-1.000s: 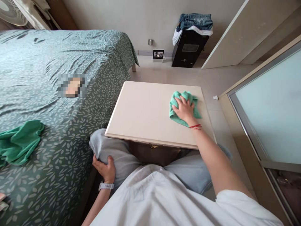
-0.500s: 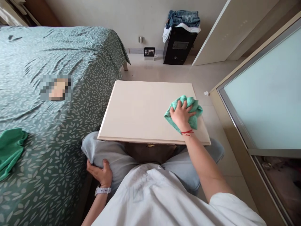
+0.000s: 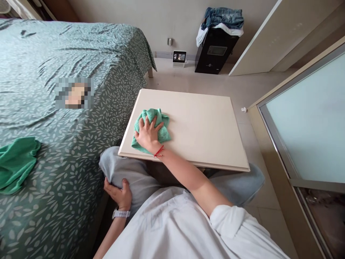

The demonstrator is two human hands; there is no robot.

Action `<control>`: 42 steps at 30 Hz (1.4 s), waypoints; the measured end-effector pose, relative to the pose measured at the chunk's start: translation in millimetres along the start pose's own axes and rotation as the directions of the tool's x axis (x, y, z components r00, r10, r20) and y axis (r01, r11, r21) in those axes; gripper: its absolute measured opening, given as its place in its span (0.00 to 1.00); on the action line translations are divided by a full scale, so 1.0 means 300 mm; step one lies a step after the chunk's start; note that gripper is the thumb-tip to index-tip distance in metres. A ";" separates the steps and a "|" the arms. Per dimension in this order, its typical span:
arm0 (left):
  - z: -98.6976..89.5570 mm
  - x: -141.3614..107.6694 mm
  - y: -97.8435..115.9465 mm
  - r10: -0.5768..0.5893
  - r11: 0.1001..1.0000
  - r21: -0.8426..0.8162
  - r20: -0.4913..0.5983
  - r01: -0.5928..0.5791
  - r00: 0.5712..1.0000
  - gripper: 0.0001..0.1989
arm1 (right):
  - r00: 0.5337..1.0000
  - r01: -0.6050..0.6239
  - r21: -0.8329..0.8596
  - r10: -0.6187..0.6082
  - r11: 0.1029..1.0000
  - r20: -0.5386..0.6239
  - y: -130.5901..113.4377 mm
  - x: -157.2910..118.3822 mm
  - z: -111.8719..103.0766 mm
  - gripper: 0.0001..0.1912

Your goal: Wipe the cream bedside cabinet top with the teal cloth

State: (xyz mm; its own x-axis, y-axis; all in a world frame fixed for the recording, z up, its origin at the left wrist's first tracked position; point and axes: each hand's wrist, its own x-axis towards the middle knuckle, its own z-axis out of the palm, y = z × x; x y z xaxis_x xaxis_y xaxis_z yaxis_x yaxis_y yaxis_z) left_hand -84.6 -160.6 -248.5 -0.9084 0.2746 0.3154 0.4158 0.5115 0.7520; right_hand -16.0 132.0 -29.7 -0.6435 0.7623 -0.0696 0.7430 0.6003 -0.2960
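Note:
A light green cloth lies bunched on the left part of a cream rectangular board or tabletop. My right hand, with a red string at the wrist, presses down on this cloth with its fingers spread. The board's near edge is over my legs. My left hand, wearing a pale watch band, rests on my left knee with thumb and fingers apart and holds nothing.
On the left stands a bed with a leafy green sheet, bearing a darker green cloth and a blurred-out item. Beyond are a small screen and a black cabinet topped with jeans. A glass-panelled door is at right.
My right hand has slid the light green cloth from the right side of the board to the left. My left hand stays on the knee. The view has shifted slightly.

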 end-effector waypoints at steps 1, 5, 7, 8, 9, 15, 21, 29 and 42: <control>-0.001 -0.001 0.002 0.003 1.000 0.001 0.001 -0.003 1.000 0.52 | 0.999 0.048 0.001 -0.048 0.999 0.015 -0.025 -0.004 0.010 0.42; -0.003 -0.001 0.013 0.011 1.000 0.006 -0.006 -0.011 1.000 0.53 | 0.965 0.257 0.007 -0.258 0.966 0.045 -0.053 -0.041 0.023 0.41; -0.003 0.001 0.015 0.001 1.000 0.004 -0.014 -0.001 1.000 0.52 | 0.942 0.327 0.018 -0.327 0.945 0.073 -0.029 -0.058 0.013 0.40; -0.003 0.002 0.015 -0.008 1.000 0.003 -0.017 0.008 1.000 0.51 | 0.936 0.341 0.026 -0.342 0.940 0.088 -0.010 -0.065 0.004 0.40; -0.003 0.003 0.016 -0.017 1.000 0.002 -0.016 0.017 1.000 0.51 | 0.935 0.338 0.032 -0.340 0.940 0.100 0.014 -0.069 -0.007 0.40; 0.001 0.018 0.022 -0.023 1.000 0.001 -0.004 0.023 1.000 0.54 | 0.993 0.083 0.005 -0.083 0.997 0.081 0.292 -0.113 -0.087 0.40; 0.005 0.030 0.030 -0.029 1.000 0.007 0.006 0.029 1.000 0.56 | 0.932 -0.359 -0.075 0.352 0.930 -0.090 0.770 -0.302 -0.159 0.39; 0.007 0.036 0.038 -0.025 1.000 0.009 0.014 0.025 1.000 0.56 | 0.635 -0.730 0.020 0.687 0.684 -0.353 0.972 -0.562 -0.112 0.36; 0.011 0.035 0.035 -0.021 1.000 0.014 0.041 0.020 0.999 0.55 | 0.971 -0.216 -0.031 0.211 0.976 -0.115 0.301 -0.337 -0.029 0.40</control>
State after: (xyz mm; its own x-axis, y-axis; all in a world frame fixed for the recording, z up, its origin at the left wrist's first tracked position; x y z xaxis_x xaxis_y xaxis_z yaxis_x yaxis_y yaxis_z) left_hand -89.5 -149.7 -239.1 -0.9141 0.2975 0.2757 0.3982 0.5285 0.7498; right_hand 117.8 111.4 -41.2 -0.4468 0.8944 -0.0200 0.8697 0.4290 -0.2441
